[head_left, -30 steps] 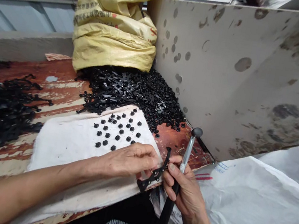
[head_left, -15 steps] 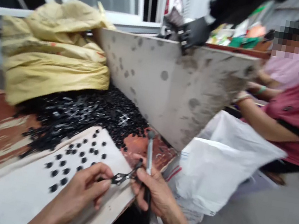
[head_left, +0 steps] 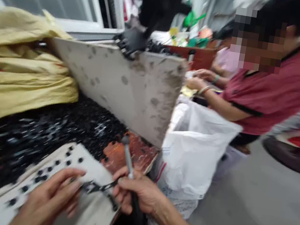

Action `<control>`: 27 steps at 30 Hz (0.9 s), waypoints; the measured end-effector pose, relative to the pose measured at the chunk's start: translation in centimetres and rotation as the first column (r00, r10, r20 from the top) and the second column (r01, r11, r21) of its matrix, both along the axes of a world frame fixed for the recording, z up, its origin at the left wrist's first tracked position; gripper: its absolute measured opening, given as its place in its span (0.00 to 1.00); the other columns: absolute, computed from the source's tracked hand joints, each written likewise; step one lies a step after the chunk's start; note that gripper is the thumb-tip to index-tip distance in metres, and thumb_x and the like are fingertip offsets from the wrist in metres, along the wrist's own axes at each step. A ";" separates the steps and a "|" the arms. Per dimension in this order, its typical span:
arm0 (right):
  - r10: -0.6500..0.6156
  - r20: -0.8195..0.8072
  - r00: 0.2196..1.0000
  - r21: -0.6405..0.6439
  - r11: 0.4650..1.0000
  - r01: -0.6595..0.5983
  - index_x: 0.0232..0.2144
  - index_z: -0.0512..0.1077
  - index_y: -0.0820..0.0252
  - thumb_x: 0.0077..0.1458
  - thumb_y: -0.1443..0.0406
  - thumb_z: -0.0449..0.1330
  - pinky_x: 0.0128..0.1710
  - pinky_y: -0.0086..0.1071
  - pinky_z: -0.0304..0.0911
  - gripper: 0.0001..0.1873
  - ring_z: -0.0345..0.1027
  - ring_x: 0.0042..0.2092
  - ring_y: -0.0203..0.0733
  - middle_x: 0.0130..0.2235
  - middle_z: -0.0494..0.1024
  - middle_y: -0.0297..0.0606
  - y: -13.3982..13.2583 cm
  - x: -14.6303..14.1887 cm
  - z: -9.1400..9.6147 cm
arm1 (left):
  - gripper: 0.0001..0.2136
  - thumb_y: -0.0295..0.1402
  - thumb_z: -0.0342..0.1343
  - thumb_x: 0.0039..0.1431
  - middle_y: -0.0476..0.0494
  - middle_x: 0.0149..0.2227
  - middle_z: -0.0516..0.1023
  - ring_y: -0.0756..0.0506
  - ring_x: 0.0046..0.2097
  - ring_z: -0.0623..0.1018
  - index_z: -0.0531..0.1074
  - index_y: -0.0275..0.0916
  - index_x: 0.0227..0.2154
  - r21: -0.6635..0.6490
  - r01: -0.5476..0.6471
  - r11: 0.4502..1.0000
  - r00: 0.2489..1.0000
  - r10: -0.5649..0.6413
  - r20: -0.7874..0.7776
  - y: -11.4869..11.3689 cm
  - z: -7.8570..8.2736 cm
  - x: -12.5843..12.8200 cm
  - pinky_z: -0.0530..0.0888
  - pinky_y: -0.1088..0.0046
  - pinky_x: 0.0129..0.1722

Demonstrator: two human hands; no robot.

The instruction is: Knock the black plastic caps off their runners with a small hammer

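**Black plastic runner held out between two bare hands**

The black plastic runner [head_left: 98, 187] has its long axis lying roughly left to right, tipping slightly up toward the right, just above the right part of a white cloth pad [head_left: 89, 213]. A short side branch drops from it toward the near right. Its right end meets the right hand [head_left: 138, 197], whose fingers [head_left: 121, 196] curl closed around the steel shaft of a knob-ended tool [head_left: 129, 164], black ball up, black grip running down below the hand. The runner seems pinched there, though blur leaves that uncertain. That makes the right hand the nearer one. The left hand [head_left: 47, 201] sits to the left and near, its fingers [head_left: 68, 185] spread apart, tips just beside the runner's left end; whether they touch it cannot be told.

Small black round-headed pieces [head_left: 41, 175] lie scattered on the cloth under the left hand. Farther off, a heap of black moulded parts [head_left: 50, 126] spreads from a yellow woven sack [head_left: 15, 74] along a spotted grey-white board [head_left: 119, 92], with red-brown painted tabletop [head_left: 128, 155] at its foot. To the right, a white plastic bag [head_left: 192, 150] stands above a grey concrete floor [head_left: 253, 199]. A co-worker in a maroon shirt [head_left: 274, 91] works at far right, with a person in pink [head_left: 227, 60] beyond.
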State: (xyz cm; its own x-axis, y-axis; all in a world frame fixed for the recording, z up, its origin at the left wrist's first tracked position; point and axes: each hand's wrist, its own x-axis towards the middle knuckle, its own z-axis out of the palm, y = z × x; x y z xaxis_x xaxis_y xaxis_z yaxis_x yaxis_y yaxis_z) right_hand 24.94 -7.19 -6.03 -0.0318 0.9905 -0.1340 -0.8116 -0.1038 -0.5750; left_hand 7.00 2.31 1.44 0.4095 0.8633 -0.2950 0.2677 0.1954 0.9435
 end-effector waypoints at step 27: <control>-0.060 0.000 0.998 -0.157 0.986 0.059 0.30 0.77 0.58 0.39 0.63 0.76 0.11 0.16 0.52 0.16 0.56 0.19 0.26 0.25 0.77 0.34 0.6 -1.3 1.0 | 0.23 0.52 0.63 0.49 0.51 0.24 0.69 0.53 0.25 0.68 0.69 0.35 0.34 -0.098 0.191 0.977 0.957 -0.163 0.239 -0.7 -0.8 2.1 0.65 0.75 0.27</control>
State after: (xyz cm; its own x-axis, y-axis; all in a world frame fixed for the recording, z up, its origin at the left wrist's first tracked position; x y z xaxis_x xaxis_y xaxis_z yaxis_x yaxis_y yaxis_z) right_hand 23.68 -6.56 -5.07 0.0254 0.9573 -0.2881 -0.8217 -0.1442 -0.5513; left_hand 9.13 1.58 0.62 0.6210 0.7353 -0.2716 0.0883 0.2786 0.9563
